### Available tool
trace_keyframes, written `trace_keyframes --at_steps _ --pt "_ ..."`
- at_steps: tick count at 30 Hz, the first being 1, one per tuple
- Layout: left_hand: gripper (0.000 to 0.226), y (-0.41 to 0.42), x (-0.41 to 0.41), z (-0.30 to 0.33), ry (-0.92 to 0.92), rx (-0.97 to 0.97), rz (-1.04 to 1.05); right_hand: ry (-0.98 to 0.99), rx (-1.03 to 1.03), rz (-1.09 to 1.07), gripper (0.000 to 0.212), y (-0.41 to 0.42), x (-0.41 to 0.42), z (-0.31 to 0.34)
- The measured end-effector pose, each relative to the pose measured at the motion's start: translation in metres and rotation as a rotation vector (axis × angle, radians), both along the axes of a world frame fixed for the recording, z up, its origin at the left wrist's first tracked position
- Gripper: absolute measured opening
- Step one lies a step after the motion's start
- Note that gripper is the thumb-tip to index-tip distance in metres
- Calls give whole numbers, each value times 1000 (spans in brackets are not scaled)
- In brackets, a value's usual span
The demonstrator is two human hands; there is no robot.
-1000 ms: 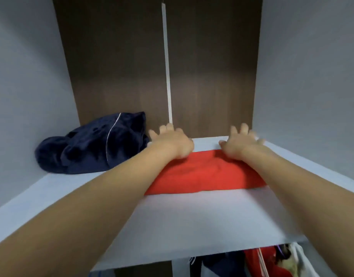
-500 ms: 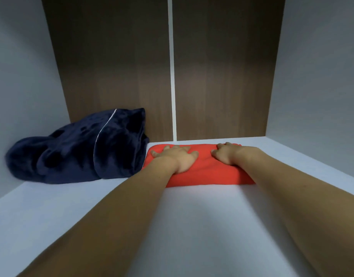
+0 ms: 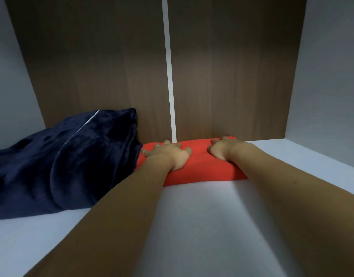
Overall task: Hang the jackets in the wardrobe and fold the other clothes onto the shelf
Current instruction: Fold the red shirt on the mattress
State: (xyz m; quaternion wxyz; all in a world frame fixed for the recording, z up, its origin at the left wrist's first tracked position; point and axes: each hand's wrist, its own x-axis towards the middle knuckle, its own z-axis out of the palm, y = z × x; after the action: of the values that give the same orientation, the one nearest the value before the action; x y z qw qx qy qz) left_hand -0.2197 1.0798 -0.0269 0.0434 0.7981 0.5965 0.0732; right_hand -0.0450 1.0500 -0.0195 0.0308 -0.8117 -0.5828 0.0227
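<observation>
A folded red garment (image 3: 200, 166) lies at the back of the white shelf (image 3: 202, 226), against the brown back panel. My left hand (image 3: 170, 154) presses flat on its left half with fingers spread. On the right half rests my right hand (image 3: 222, 149), fingers straight and reaching toward the garment's far edge. Both forearms stretch across the shelf from the near side.
A rumpled dark blue fleece garment (image 3: 66, 162) with a white piping line sits at the left, touching the red one. Grey side walls (image 3: 328, 76) close in both sides. A white strip (image 3: 170, 76) runs down the brown back panel (image 3: 92, 66).
Both hands pushed the red garment from the shelf's front edge to the back panel. The view moved deeper into the shelf, and the clothes below dropped out of sight.
</observation>
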Motion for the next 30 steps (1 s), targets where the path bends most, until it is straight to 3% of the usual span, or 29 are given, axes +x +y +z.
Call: trace_keyframes --at_steps 10,19,22,25,27,30 --pt "69 -6 -5 -1 17 -33 9 86 -56 -46 63 -6 -1 -2" --pt "77 4 -3 -2 36 -28 -7 66 -34 10 54 -24 -14 9" --pt "82 4 -2 1 52 -20 -18 63 35 11 49 -28 -15 11" --pt "71 -13 -3 6 52 -33 14 97 239 2 44 -45 -18 17" --pt "65 -27 -4 13 60 54 9 72 414 4 45 -64 -13 29" --pt "63 -57 -7 21 5 224 -31 123 438 3 52 -104 -1 46"
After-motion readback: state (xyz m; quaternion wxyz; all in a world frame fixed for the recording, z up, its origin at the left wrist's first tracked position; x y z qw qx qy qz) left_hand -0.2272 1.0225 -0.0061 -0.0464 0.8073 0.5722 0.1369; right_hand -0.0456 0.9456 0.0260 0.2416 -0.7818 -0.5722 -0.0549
